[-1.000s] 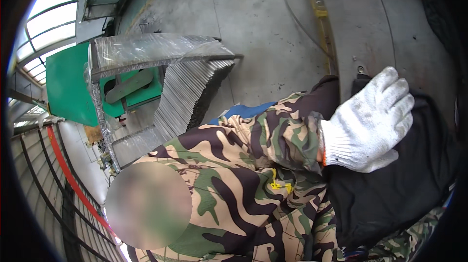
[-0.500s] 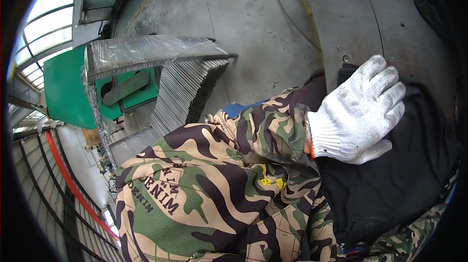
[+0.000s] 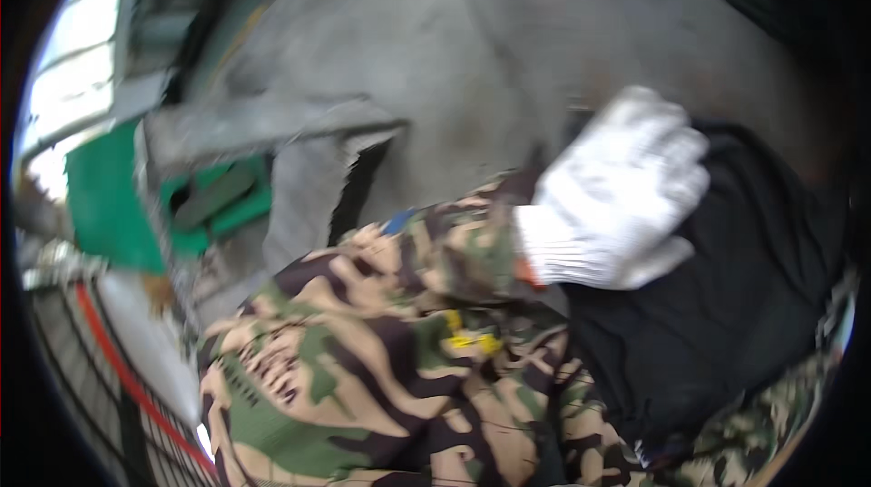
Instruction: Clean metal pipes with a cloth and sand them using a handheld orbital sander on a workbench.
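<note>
My left hand (image 3: 617, 192) wears a white knitted glove and comes out of a camouflage sleeve (image 3: 458, 256) with an orange edge at the wrist. Its back faces up, and the fingers lie side by side toward the upper right, smeared by motion and somewhat bent. The thumb stands apart from them. Nothing shows in the hand. Under and beside it spreads black cloth (image 3: 717, 324); whether the palm touches it is hidden. My right hand is out of view. More camouflage fabric (image 3: 771, 405) shows at the lower right.
A metal frame wrapped in clear film (image 3: 263, 129) stands at the left, with a stack of grey strips (image 3: 308, 188) against it. Behind it is a green panel (image 3: 113, 197). A red bar (image 3: 118, 360) runs along the lower left. Grey floor (image 3: 408, 24) stretches beyond.
The view has tilted and blurred. My left hand sits further left in the picture, its fingers looking slightly more bent. The frame and green panel appear lower and further left.
</note>
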{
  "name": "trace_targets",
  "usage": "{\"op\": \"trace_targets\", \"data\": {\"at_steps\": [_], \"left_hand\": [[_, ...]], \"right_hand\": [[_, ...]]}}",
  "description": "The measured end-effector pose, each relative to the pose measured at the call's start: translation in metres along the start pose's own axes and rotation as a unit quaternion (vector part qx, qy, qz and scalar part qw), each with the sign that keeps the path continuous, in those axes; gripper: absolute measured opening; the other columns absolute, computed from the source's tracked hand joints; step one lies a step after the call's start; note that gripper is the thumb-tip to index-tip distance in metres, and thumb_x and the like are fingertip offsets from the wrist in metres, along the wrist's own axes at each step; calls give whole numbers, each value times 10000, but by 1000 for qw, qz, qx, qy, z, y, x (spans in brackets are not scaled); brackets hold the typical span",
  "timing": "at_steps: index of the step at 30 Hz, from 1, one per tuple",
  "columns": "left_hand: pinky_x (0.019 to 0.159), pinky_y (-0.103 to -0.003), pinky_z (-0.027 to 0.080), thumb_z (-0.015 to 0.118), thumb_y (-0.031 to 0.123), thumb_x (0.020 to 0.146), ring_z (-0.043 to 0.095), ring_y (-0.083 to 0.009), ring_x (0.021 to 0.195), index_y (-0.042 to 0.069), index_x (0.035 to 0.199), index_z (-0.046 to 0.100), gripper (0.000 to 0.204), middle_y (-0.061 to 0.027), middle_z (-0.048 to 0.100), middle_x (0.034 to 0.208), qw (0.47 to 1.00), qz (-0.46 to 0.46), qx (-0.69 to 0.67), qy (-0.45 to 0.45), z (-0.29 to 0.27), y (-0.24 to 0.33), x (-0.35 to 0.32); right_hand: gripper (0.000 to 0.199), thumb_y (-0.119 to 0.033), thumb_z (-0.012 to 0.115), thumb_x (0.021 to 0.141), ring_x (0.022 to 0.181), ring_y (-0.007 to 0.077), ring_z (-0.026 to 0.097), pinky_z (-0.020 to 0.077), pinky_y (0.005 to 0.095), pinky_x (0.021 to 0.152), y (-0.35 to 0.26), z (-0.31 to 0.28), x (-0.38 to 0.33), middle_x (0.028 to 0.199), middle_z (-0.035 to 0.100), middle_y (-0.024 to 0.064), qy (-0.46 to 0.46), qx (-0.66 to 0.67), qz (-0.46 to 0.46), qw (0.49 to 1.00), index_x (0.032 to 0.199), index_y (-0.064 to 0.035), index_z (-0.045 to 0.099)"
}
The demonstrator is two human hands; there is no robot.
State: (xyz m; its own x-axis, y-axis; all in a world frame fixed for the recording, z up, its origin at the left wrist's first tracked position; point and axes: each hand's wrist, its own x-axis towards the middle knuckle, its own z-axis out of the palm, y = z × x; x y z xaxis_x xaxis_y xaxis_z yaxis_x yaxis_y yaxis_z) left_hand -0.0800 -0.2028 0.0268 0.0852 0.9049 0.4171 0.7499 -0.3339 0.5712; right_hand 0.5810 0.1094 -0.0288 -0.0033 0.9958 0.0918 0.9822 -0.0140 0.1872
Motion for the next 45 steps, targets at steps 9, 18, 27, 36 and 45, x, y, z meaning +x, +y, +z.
{"op": "trace_targets", "data": {"at_steps": [9, 18, 27, 36, 45], "left_hand": [[1203, -632, 359, 833, 253, 786, 545, -473, 1373, 23, 1367, 665, 648, -234, 621, 1438, 989, 61, 117, -66, 12, 12, 5], [1245, -592, 318, 805, 172, 803, 500, -464, 1425, 25, 1372, 657, 607, -236, 586, 1490, 985, 5, 125, -118, 6, 12, 7], [1227, -579, 346, 826, 240, 833, 516, -443, 1406, 47, 1342, 662, 568, -208, 617, 1448, 988, -20, 155, -16, 35, -6, 20], [1176, -485, 425, 786, 110, 865, 560, -439, 1360, -15, 1474, 560, 661, -262, 564, 1484, 990, 115, -53, 66, 45, 49, 63], [914, -322, 554, 792, 98, 922, 698, -190, 1021, -12, 1356, 625, 478, -101, 719, 1133, 845, -202, -494, -40, 135, 151, 230]], "right_hand": [[293, -136, 598, 976, 884, 288, 778, 625, 402, 811, 12, -47, -14, 1111, 801, 130, -106, -115, -119, 980, 1201, -100, 782], [263, -207, 598, 979, 780, 226, 718, 579, 345, 759, -63, -111, -55, 926, 769, 121, -175, 107, -12, 979, 1098, -68, 786], [212, -211, 607, 897, 549, 200, 601, 479, 353, 490, -134, -144, -47, 702, 684, 111, -106, 646, 268, 707, 820, -43, 710], [144, -104, 715, 827, 657, 216, 710, 578, 337, 624, -235, -139, -108, 778, 730, 133, -65, 787, 58, 611, 886, 27, 719], [614, -184, 797, 734, 1060, 472, 706, 574, 498, 903, -296, -128, -162, 1084, 717, 265, 64, 629, -7, 775, 1258, -33, 516]]}}
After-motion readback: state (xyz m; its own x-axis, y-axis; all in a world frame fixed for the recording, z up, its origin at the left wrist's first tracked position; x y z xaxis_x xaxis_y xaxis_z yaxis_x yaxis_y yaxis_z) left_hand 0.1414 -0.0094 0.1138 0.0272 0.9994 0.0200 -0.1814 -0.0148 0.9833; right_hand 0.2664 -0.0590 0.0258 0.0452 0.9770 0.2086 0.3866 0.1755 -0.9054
